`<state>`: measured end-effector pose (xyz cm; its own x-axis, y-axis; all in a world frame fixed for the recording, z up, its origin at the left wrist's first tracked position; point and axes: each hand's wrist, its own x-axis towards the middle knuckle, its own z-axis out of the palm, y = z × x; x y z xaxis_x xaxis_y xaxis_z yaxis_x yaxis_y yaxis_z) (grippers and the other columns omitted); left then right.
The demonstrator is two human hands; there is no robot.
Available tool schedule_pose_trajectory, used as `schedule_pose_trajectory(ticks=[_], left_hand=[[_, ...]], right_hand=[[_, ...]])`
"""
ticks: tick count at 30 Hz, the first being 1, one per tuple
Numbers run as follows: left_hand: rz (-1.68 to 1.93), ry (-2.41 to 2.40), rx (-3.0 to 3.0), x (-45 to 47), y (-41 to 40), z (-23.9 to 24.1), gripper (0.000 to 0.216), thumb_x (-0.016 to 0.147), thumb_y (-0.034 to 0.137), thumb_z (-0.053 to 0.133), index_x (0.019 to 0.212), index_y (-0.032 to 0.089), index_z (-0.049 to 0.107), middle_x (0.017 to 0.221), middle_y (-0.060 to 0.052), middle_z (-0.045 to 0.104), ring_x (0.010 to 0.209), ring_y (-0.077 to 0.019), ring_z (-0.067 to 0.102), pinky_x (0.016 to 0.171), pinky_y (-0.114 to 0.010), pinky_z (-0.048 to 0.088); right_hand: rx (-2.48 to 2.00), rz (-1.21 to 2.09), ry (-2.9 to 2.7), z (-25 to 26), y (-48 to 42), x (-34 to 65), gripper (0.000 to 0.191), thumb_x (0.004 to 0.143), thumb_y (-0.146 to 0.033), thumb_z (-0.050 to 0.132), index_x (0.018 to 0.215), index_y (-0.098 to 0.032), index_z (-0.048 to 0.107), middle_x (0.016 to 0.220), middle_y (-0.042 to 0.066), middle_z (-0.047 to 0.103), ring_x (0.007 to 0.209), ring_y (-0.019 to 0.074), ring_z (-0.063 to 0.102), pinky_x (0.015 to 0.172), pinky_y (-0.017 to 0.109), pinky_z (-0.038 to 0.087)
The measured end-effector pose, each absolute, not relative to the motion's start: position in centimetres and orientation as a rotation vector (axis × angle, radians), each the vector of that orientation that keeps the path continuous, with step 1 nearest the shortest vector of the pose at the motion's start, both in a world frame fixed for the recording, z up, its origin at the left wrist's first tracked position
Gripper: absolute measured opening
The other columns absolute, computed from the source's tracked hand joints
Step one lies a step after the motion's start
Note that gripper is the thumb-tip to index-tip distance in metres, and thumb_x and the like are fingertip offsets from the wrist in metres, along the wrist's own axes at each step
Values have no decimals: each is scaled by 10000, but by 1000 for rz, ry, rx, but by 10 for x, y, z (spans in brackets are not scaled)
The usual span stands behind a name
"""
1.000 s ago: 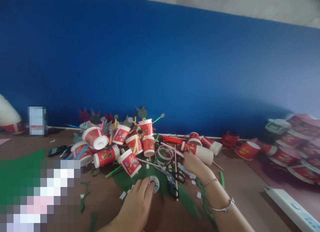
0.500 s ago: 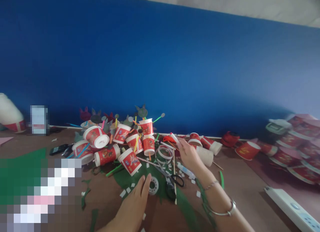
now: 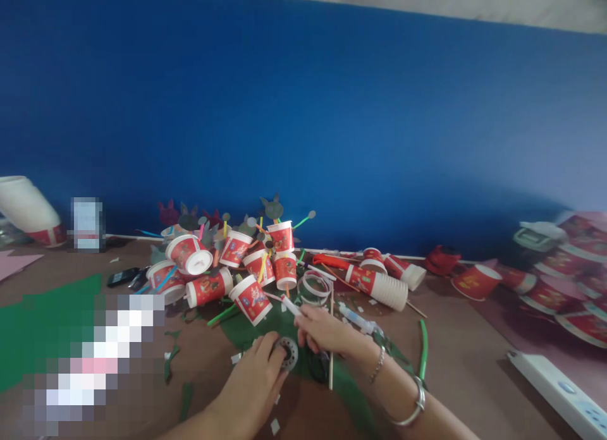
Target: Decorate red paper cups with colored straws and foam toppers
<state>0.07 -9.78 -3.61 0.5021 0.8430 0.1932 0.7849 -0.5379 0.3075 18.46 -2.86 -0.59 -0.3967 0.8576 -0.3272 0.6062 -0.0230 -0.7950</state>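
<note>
My left hand (image 3: pixel 258 367) is closed on a white tape roll (image 3: pixel 287 354) with a ring of holes, its fingers and thumb at the roll's left side. Just to the right, my right hand (image 3: pixel 320 329) grips a slim white pen-like stick (image 3: pixel 290 305) with a red tip that points up and left. Scissors (image 3: pixel 318 366) lie partly hidden under my right hand on dark green paper (image 3: pixel 351 389). A red paper cup (image 3: pixel 250 299) leans just beyond both hands, among several cups with pipe-cleaner arms and paper animal heads.
A nested stack of cups (image 3: pixel 377 287) lies on its side at right, beside a clear tape ring (image 3: pixel 315 287). A glue tube (image 3: pixel 356 318), a thin wooden stick (image 3: pixel 331 351) and paper scraps are near my hands. A white power strip (image 3: pixel 559 389) sits at far right.
My right hand has come down and left from the cup stack with the white stick in it. My left hand has moved onto the tape roll and closed on it.
</note>
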Motion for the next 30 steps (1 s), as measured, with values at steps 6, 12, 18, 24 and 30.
schedule_pose_trajectory(ticks=[6,12,18,24,30], left_hand=[[430,1363,2584,7,-96,-33,268,846,89,461,1067,182,581,1147,-89,576,992,-211,595,864,-369,520],[577,1318,2609,5,-95,-41,267,837,97,481,1073,198,555,1148,-103,593,975,-226,618,841,-398,540],[831,1327,2401,-1,-93,-49,428,761,113,557,1158,192,418,1221,-132,553,1114,-240,579,897,-368,529],[890,1314,2295,-4,-91,-42,484,741,90,518,1187,194,361,1132,-127,579,1060,-231,602,882,-362,530],[887,1273,2249,-1,-91,-39,459,715,93,557,1133,207,405,1098,-103,593,1031,-227,606,865,-351,536]], right_hand=[[-1569,1322,-2027,-15,-35,201,177,886,-236,359,734,-199,442,594,-34,593,351,65,413,420,204,342],[-1445,1211,-1876,-14,-34,202,227,922,-339,367,773,-198,465,600,-47,520,481,82,473,474,197,352],[-1185,1374,-1405,-24,-39,189,370,869,-574,435,933,-214,496,680,-51,397,530,83,353,476,206,311],[-1140,1433,-1183,-34,-41,183,443,816,-647,485,775,-206,461,587,-81,276,466,62,225,418,192,197],[-1156,1357,-1229,-37,-41,181,454,819,-669,454,735,-223,422,572,-84,247,441,63,176,392,198,164]])
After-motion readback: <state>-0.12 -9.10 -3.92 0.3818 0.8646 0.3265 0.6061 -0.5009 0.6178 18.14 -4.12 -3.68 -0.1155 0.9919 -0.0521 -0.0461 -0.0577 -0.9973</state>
